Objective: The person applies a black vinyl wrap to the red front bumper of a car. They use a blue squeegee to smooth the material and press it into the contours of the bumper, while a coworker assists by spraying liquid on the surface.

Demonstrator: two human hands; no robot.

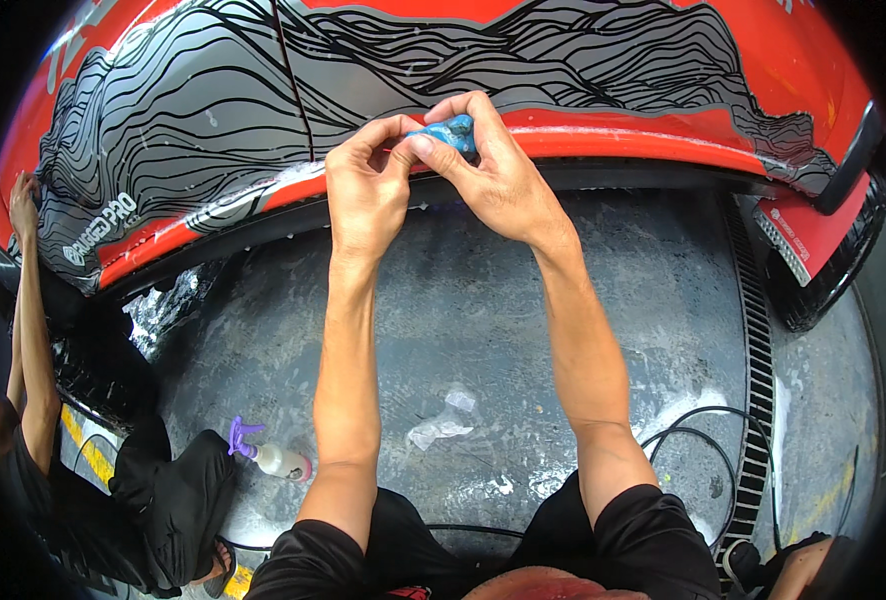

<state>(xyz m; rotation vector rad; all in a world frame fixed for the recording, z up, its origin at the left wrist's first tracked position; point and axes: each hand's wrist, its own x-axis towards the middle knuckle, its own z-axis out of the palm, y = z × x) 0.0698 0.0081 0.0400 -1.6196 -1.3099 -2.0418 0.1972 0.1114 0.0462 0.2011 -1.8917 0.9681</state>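
A small lump of blue detailing clay [453,131] is pinched between my two hands in front of the car's side. My left hand [368,190] has its thumb and bent fingers closed on the clay's left end. My right hand [503,180] grips it from the right, thumb against its near side and forefinger curled over the top. Just behind the hands is the lower side of a red car [603,140], with a grey graphic of wavy black lines [403,70] across its panels. Parts of the clay are hidden by my fingers.
On the wet grey floor [463,300] stands a spray bottle [281,462] with a purple trigger. A co-worker [153,500] crouches at left, one hand [25,205] on the car. A drain grate [753,400], black hose [698,430] and red mud flap [808,235] are at right.
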